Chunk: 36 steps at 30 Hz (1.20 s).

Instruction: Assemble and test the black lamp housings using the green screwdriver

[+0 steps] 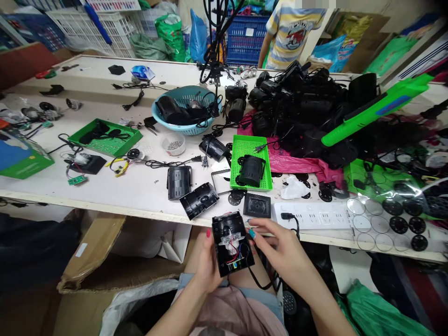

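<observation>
My left hand (pixel 206 261) grips an open black plastic housing (pixel 217 242) from its left side, above my lap. Inside it are a whitish motor-like part, red and blue wires and a small circuit board at the lower end. A black power cord (pixel 257 280) runs out of its lower right. My right hand (pixel 280 242) has its thumb and index finger close together at the housing's right edge; the thumb seems to touch it. On the table just beyond lie a loose black half-shell (pixel 199 200) and a closed black housing (pixel 179 182).
A green perforated tray (pixel 234 156) holds another housing. Nearby are a white power strip (pixel 315 215), a blue basket (pixel 164 123), a cup of screws (pixel 174 145) and a green parts tray (pixel 119 150). Black devices (pixel 308 102) are heaped at right. A person (pixel 294 32) stands behind the table.
</observation>
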Each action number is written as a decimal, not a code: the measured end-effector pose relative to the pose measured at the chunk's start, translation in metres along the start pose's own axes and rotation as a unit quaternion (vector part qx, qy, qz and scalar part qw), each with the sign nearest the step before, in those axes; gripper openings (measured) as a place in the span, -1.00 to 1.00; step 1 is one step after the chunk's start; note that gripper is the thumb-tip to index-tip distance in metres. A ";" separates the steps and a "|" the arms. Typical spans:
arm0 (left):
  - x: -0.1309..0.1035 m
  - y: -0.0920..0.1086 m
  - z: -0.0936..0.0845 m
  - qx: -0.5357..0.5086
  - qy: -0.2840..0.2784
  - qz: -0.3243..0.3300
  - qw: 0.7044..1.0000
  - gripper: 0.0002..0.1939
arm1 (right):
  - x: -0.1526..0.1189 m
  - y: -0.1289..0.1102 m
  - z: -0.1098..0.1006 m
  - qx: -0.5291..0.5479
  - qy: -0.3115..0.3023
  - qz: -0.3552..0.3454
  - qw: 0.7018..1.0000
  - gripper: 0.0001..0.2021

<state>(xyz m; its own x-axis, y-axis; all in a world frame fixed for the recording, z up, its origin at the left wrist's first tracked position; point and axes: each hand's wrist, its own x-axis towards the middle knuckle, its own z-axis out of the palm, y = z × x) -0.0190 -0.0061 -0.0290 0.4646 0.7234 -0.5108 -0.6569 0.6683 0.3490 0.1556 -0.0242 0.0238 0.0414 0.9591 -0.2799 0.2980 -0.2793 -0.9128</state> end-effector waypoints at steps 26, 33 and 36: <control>-0.020 0.001 -0.007 0.102 -0.048 0.042 0.993 -0.21 | -0.018 0.010 0.027 0.067 0.046 -0.051 0.995 -0.66; -0.018 -0.001 -0.009 0.087 -0.090 0.049 0.991 -0.29 | -0.018 0.015 0.027 0.058 0.045 -0.050 0.996 -0.66; -0.018 -0.002 -0.011 0.086 -0.092 0.047 0.991 -0.40 | -0.018 0.017 0.024 0.071 0.032 -0.035 0.996 -0.68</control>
<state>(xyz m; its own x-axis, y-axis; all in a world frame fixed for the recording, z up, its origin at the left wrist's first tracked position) -0.0324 -0.0222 -0.0292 0.5171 0.7925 -0.3233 -0.5987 0.6049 0.5251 0.1368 -0.0478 0.0062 0.0863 0.9763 -0.1986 0.1651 -0.2106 -0.9635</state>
